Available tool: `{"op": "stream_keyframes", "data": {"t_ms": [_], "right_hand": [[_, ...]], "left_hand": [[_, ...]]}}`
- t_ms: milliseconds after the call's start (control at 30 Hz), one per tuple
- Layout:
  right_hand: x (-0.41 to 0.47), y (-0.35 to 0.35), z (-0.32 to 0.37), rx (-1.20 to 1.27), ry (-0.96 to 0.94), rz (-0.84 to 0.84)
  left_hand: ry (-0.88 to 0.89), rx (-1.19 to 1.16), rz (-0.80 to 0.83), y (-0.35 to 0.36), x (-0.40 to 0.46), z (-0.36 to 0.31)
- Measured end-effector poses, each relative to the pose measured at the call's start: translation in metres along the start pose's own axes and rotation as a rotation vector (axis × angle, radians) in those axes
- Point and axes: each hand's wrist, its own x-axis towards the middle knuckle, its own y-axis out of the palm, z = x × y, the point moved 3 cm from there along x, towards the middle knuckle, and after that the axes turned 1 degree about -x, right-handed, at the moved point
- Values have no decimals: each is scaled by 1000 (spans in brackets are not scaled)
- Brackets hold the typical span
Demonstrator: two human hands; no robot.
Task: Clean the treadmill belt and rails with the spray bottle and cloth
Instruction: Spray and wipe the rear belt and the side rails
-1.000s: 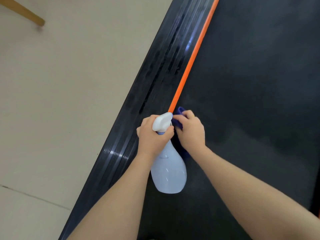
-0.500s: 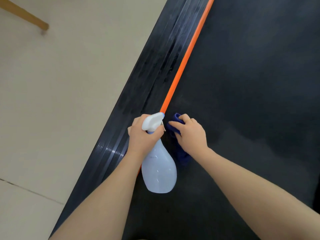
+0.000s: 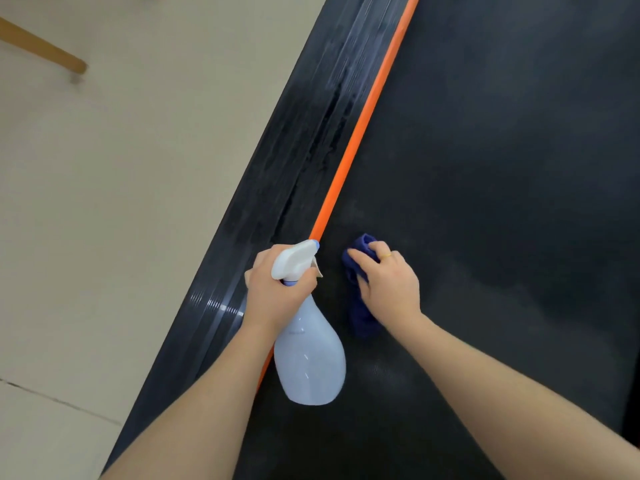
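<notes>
A black treadmill belt (image 3: 502, 168) fills the right of the view, edged by a thin orange strip (image 3: 360, 133) and a ribbed black side rail (image 3: 301, 157) with wet streaks. My left hand (image 3: 277, 289) grips the neck of a pale blue spray bottle (image 3: 308, 362) with a white trigger head, held over the orange strip, nozzle pointing away from me. My right hand (image 3: 388, 285) presses a dark blue cloth (image 3: 360, 306) flat on the belt just right of the strip. The cloth is mostly covered by the hand.
Beige tiled floor (image 3: 121, 202) lies left of the rail, with a grout line near the lower left. A wooden furniture leg (image 3: 45, 46) stands on the floor at the upper left.
My right hand and the cloth have slid rightwards, away from the orange strip and from the bottle. The left hand with the bottle has shifted a little left.
</notes>
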Motion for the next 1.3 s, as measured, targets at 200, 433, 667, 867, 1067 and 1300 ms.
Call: {"op": "stream_keyframes", "data": {"t_ms": [200, 433, 667, 867, 1067, 1300], "right_hand": [[69, -22, -57, -132, 331, -5], [-90, -8, -46, -176, -215, 172], [-30, -40, -98, -240, 285, 172], [-60, -95, -144, 16, 122, 248], [-98, -117, -214, 86, 235, 260], [-124, -117, -248, 287, 381, 151]], "left_hand": [[-20, 19, 20, -1, 0, -2], [-54, 147, -16, 6, -7, -21], [-28, 185, 297, 82, -44, -57], [-59, 394, 490, 119, -62, -65], [-68, 462, 502, 157, -89, -62], [-81, 391, 603, 219, -121, -76]]}}
